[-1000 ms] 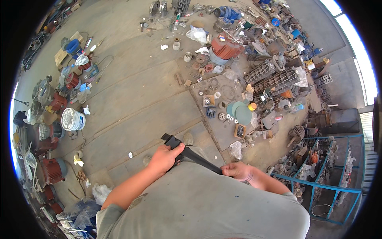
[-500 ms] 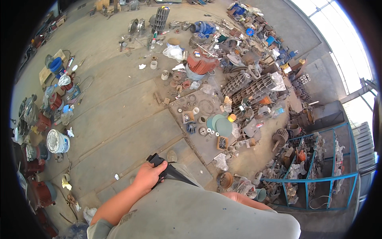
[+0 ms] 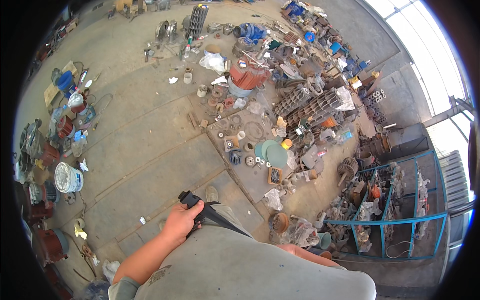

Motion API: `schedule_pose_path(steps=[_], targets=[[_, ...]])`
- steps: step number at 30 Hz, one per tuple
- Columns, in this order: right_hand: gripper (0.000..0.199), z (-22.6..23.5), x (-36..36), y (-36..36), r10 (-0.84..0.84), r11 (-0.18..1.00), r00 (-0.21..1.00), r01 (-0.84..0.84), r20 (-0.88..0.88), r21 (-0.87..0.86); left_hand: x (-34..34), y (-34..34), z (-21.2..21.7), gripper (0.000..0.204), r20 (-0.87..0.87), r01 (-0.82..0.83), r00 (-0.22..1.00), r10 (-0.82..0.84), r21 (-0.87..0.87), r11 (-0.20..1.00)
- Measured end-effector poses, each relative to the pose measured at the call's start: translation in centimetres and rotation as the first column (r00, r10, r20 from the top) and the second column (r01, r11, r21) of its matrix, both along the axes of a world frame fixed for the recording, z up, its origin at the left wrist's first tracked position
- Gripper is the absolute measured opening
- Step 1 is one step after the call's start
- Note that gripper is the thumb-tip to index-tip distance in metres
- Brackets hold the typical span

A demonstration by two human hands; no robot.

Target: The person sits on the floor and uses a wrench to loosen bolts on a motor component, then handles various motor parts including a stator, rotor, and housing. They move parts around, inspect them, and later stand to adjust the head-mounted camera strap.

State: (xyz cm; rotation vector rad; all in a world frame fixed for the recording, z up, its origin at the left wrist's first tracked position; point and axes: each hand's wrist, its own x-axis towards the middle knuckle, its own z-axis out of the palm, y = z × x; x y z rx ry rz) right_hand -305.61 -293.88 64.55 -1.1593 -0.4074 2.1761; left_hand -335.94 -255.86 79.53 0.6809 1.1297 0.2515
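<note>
My left hand (image 3: 182,220) is closed around the end of a black strap with a black buckle piece (image 3: 191,200), held in front of my grey shirt (image 3: 240,270). The strap (image 3: 220,220) runs right across my waist. Of my right arm only a strip of forearm (image 3: 300,249) shows past the shirt; the hand itself is hidden. Below my hands lies a bare concrete floor (image 3: 150,150).
A big spread of metal parts, discs and motor housings (image 3: 270,125) covers the floor ahead and to the right. A blue metal rack (image 3: 395,220) stands at the right. A white bucket (image 3: 67,177) and red motor parts (image 3: 47,155) line the left side.
The view has swung up and right over the scrap pile. My right hand, which held the strap a second ago, has dropped behind my body. The left hand keeps its hold.
</note>
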Motion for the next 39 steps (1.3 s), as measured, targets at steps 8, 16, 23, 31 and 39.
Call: schedule_pose_path(steps=[8, 16, 23, 31, 39], targets=[[0.047, -0.6, -0.9, -0.6, -0.055, 0.998, 0.998, 0.056, -0.017, 0.026, -0.4, -0.2, 0.4, 0.03, -0.03, -0.013, 0.999, 0.012, -0.036, 0.999], [0.043, 9.8, -1.4, 5.7, -0.058, 0.962, 0.996, 0.039, -0.062, -0.271, -0.4, -0.2, 0.2, 0.033, -0.044, 0.024, 0.999, -0.026, -0.045, 0.999], [0.049, 10.8, -2.2, 6.4, -0.127, 0.963, 0.979, 0.083, -0.162, -0.257, -0.5, 0.1, -0.3, 0.032, -0.032, 0.015, 0.999, -0.017, -0.053, 0.998], [0.03, 9.9, -2.9, 6.4, -0.272, 0.907, 0.958, 0.224, -0.09, -0.355, -0.7, 0.6, 0.1, 0.031, -0.04, 0.019, 0.999, -0.021, -0.054, 0.998], [0.019, 6.5, -2.8, 5.8, -0.296, 0.95, 0.951, 0.283, -0.09, -0.136, -0.6, 0.8, 0.3, 0.03, -0.017, 0.006, 1.0, -0.006, -0.029, 1.0]])
